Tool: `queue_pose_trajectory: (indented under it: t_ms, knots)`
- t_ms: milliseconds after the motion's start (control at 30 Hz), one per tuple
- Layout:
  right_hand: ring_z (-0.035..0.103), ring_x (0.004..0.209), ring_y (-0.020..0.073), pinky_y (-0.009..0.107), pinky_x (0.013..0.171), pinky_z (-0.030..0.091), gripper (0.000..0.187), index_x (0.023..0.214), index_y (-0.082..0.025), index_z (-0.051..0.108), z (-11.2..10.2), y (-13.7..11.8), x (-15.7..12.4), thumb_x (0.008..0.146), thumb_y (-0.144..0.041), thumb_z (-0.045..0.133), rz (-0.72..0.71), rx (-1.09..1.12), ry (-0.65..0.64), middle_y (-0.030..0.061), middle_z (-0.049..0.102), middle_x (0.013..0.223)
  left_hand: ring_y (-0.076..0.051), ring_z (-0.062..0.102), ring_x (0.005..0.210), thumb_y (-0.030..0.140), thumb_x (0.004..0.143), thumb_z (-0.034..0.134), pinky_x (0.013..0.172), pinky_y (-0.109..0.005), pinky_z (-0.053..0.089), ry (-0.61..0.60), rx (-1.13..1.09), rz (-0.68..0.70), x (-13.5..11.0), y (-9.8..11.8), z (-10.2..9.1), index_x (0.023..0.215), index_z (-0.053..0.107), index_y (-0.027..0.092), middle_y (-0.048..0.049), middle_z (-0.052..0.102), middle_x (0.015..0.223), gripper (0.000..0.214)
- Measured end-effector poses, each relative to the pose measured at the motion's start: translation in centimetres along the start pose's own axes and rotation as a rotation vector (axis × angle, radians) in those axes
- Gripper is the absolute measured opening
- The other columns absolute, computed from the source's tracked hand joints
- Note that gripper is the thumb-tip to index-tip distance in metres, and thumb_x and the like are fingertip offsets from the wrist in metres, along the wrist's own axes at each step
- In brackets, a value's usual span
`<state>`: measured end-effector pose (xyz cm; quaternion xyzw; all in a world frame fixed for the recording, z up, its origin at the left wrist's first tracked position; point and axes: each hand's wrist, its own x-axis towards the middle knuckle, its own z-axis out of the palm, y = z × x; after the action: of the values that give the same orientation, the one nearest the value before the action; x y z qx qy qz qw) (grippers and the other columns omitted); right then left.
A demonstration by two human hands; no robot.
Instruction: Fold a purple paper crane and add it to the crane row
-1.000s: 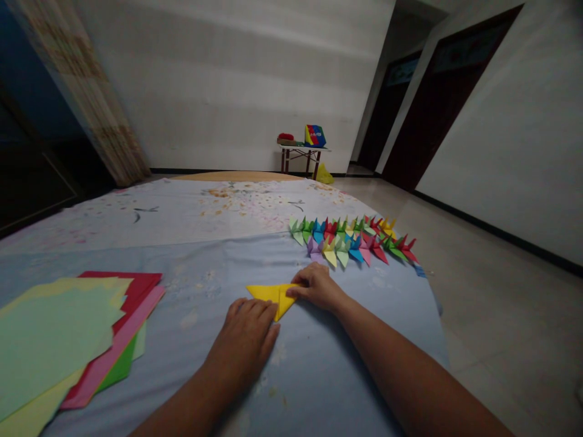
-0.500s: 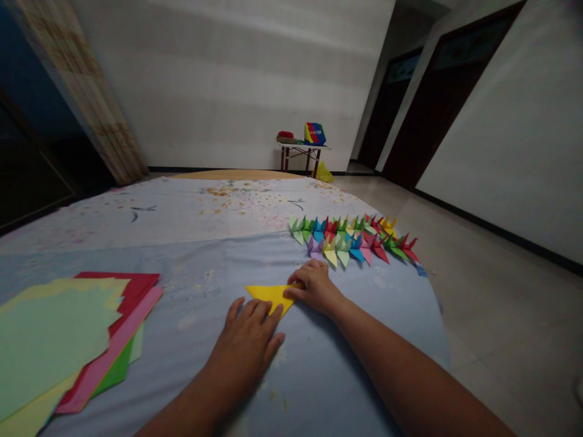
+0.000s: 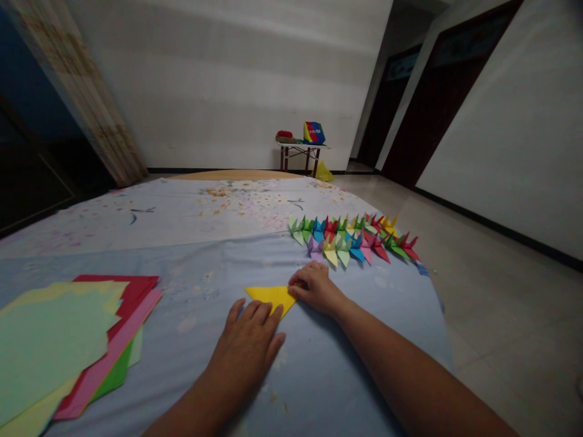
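Observation:
A yellow sheet of origami paper (image 3: 273,295), folded into a triangle, lies on the blue part of the tablecloth in front of me. My left hand (image 3: 251,331) rests flat with its fingers apart, the fingertips covering the lower left side of the triangle. At the right corner, my right hand (image 3: 316,287) is closed, thumb and fingers pinching the paper there. That corner is partly hidden behind the fingers.
Several folded paper cranes (image 3: 344,247) stand in rows to the right, past my right hand. On the left lies a stack of coloured paper sheets (image 3: 54,340). A small side table (image 3: 303,146) stands by the far wall.
My right thumb has shifted slightly right, toward the corner of the yellow paper. My left hand and the paper stay nearly in place.

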<state>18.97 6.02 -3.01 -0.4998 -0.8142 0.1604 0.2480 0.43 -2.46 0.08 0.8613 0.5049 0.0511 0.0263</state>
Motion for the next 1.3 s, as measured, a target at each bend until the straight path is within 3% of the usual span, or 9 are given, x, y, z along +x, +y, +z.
queue_pose_trajectory:
  t_ms: [600, 833, 1000, 1300]
  knots:
    - [0.049, 0.090, 0.0187, 0.035, 0.085, 0.024, 0.010, 0.081, -0.021, 0.068, 0.6, 0.3, 0.3, 0.075, -0.029, 0.066, 0.034, 0.010, 0.021, 0.0015, 0.065, 0.077, -0.025, 0.051, 0.110, 0.029, 0.090, 0.040, 0.104, -0.051, 0.022, 0.029, 0.059, -0.014, 0.0, 0.6, 0.4, 0.119, 0.056, 0.020, -0.0082, 0.062, 0.115, 0.035]
    - [0.048, 0.091, 0.0190, 0.035, 0.084, 0.024, 0.011, 0.081, -0.023, 0.069, 0.7, 0.4, 0.5, 0.075, -0.031, 0.066, 0.028, -0.003, 0.024, 0.0017, 0.065, 0.079, -0.022, 0.052, 0.109, 0.030, 0.092, 0.034, 0.099, -0.042, 0.034, 0.041, -0.044, 0.023, -0.3, -0.8, 0.2, 0.124, 0.052, 0.019, -0.0078, 0.061, 0.117, 0.038]
    - [0.049, 0.090, 0.0186, 0.034, 0.084, 0.024, 0.011, 0.081, -0.022, 0.069, 0.7, 0.4, 0.4, 0.075, -0.031, 0.065, 0.017, -0.008, 0.030, 0.0017, 0.066, 0.078, -0.020, 0.052, 0.112, 0.029, 0.091, 0.036, 0.097, -0.037, 0.038, -0.030, -0.111, 0.117, -0.4, -2.1, -0.9, 0.128, 0.047, 0.023, -0.0062, 0.058, 0.123, 0.039]
    - [0.049, 0.091, 0.0184, 0.034, 0.084, 0.023, 0.011, 0.081, -0.023, 0.070, 0.6, 0.2, 0.4, 0.076, -0.031, 0.064, 0.027, -0.005, 0.015, 0.0014, 0.066, 0.078, -0.025, 0.052, 0.112, 0.026, 0.086, 0.041, 0.095, -0.041, 0.040, -0.114, 0.040, 0.166, -0.4, -1.5, -0.9, 0.126, 0.050, 0.024, -0.0095, 0.056, 0.125, 0.041]
